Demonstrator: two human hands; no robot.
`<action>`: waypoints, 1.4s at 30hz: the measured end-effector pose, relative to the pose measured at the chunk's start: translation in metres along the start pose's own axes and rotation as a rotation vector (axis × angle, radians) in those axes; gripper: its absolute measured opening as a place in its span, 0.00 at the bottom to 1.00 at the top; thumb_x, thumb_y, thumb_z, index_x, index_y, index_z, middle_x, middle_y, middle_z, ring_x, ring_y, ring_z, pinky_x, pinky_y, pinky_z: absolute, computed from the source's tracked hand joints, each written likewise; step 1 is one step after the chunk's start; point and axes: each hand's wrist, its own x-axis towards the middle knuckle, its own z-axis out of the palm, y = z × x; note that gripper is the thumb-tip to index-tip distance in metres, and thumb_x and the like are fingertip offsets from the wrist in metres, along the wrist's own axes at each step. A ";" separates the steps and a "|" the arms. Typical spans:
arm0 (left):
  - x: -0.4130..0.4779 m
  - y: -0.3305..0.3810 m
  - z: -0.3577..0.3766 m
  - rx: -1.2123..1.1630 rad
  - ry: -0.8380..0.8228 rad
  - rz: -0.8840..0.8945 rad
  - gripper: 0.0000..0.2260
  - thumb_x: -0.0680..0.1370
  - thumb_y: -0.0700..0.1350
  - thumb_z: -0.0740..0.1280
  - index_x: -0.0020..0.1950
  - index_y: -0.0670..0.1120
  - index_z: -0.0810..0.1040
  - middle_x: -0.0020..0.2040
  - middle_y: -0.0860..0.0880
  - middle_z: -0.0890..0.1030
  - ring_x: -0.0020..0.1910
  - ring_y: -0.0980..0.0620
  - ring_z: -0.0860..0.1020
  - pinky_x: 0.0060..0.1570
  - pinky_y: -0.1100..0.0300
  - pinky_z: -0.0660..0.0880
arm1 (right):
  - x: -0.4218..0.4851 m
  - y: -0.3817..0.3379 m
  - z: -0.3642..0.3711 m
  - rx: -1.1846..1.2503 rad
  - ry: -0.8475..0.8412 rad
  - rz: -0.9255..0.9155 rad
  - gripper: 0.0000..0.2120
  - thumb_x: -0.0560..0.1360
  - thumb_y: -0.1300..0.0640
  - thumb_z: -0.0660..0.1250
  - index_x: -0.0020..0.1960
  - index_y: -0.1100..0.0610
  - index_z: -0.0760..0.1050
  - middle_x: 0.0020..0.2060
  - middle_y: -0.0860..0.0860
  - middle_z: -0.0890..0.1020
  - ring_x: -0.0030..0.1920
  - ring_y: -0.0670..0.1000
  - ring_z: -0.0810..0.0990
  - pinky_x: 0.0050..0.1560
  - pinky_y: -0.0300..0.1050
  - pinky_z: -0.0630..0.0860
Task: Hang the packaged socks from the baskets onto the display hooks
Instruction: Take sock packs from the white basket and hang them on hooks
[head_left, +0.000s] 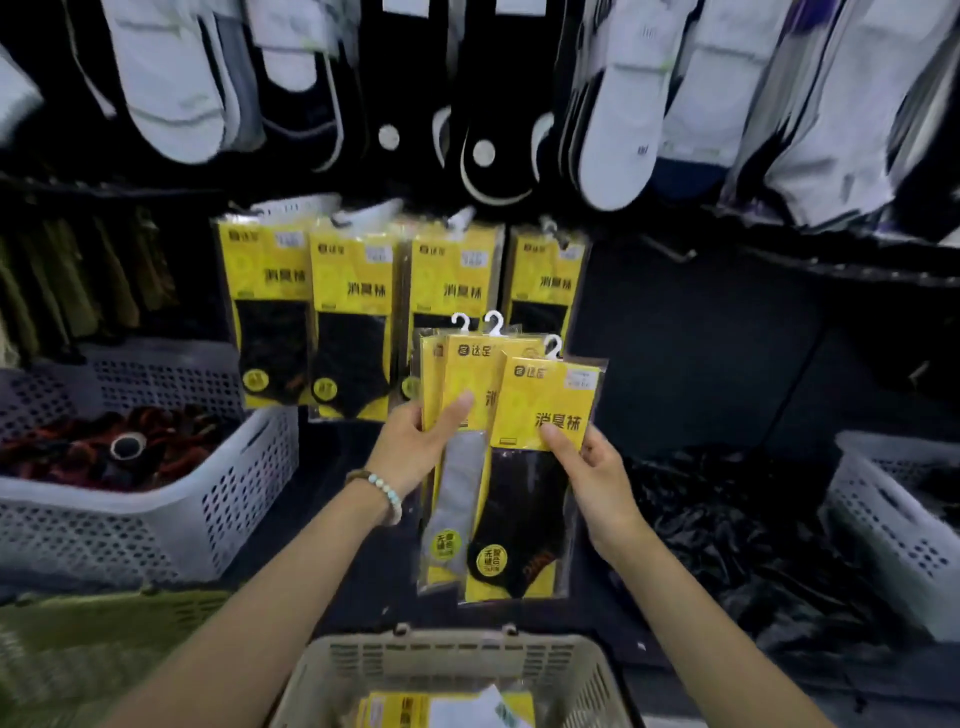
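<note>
**A:** What is behind the hands?

**B:** A dark display wall. At the top hang loose white and black socks (618, 130), and below them a row of hanging packs (353, 291) with yellow cards.

**A:** Where are the packs being handled?

**B:** In the air, in front of that row. The left hand (415, 447) grips a small stack of packs (462, 364), thumb on the yellow card. One of them shows a grey sock (460, 483). The right hand (592, 478) pinches the front pack (535, 395) at its right edge.

**A:** How does the front pack look?

**B:** Clear sleeve, yellow card with black characters, a black sock below, a white plastic hook (553, 347) on top.

**A:** More of them?

**B:** Yes, in the beige basket (457, 644) below. A white basket (156, 514) stands at the left
</note>
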 end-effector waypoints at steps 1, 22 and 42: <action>0.012 0.010 -0.004 0.033 0.018 0.042 0.25 0.63 0.68 0.63 0.44 0.49 0.81 0.38 0.52 0.80 0.36 0.54 0.76 0.38 0.62 0.71 | 0.010 -0.008 -0.003 -0.006 0.005 -0.019 0.10 0.77 0.54 0.66 0.57 0.52 0.78 0.49 0.43 0.85 0.50 0.41 0.83 0.43 0.28 0.76; 0.115 0.071 -0.023 0.027 0.287 0.346 0.19 0.72 0.58 0.65 0.27 0.50 0.64 0.15 0.56 0.63 0.15 0.60 0.60 0.18 0.74 0.55 | 0.198 -0.039 -0.002 -0.091 0.235 0.110 0.12 0.76 0.51 0.68 0.52 0.60 0.79 0.53 0.58 0.82 0.55 0.56 0.80 0.60 0.53 0.76; 0.073 0.057 0.014 -0.154 0.106 0.168 0.12 0.67 0.58 0.70 0.43 0.52 0.81 0.36 0.58 0.83 0.35 0.63 0.81 0.31 0.74 0.73 | 0.096 -0.085 0.026 -0.061 0.071 -0.170 0.13 0.70 0.51 0.73 0.52 0.54 0.79 0.47 0.49 0.85 0.49 0.47 0.83 0.50 0.40 0.80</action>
